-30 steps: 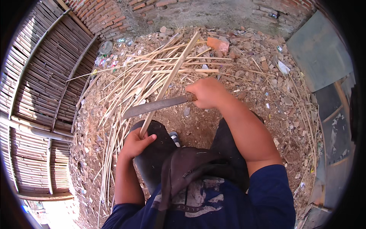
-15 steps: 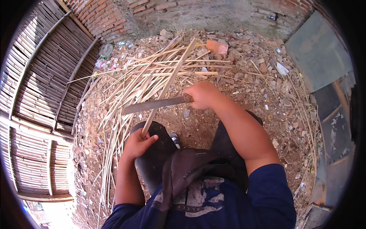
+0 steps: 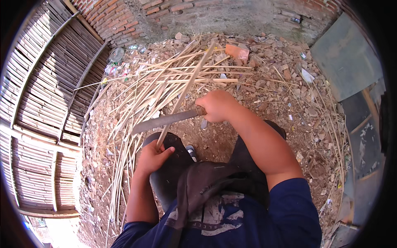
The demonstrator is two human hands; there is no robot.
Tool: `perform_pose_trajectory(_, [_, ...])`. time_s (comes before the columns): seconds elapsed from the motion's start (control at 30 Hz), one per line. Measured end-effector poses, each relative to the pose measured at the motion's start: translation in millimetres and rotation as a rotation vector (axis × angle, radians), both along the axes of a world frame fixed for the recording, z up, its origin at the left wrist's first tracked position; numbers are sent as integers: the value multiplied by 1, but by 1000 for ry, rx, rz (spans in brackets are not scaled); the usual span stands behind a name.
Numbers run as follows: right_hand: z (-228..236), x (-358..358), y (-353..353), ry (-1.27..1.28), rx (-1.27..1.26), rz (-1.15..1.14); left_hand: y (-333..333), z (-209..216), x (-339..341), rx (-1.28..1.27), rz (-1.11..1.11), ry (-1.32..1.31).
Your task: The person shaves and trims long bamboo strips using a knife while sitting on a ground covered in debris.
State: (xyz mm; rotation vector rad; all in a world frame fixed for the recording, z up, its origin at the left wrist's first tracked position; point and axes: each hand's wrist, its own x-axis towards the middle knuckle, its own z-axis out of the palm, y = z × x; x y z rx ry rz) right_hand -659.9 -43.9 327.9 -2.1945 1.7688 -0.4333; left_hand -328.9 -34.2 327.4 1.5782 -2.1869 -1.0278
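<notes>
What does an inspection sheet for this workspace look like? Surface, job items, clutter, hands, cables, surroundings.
Surface: bare brown ground, strewn with stones and rubble.
Job's things: long pale strip, held slanting away from the person; long-bladed knife, its blade crossing over the strip, contact cannot be told.
Clutter: heap of loose strips ahead and to the left; orange brick piece beyond; white scrap to the right.
Hands: left hand closed on the strip's near end; right hand closed on the knife's handle.
Cables: nothing seen.
Surroundings: brick wall ahead, slatted screen left, grey panel right.
</notes>
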Motion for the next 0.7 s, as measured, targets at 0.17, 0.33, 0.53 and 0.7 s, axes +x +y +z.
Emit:
perform_pose_trajectory(0.17, [-17,-44,-13,-343,103,-305,-1,9,-5,-37,-63,-94])
perform_pose_trajectory(0.33, [-15,-39,-6,-224,34,-245,-2,1,1,-45,-42,-87])
perform_pose_trajectory(0.53, [6,-2,5,-11,130,47,2,1,-1,-59,-76,-141])
perform_pose_trajectory(0.7, [-57,-78,-24,-395,40,-346,0,12,-1,-37,-90,-140])
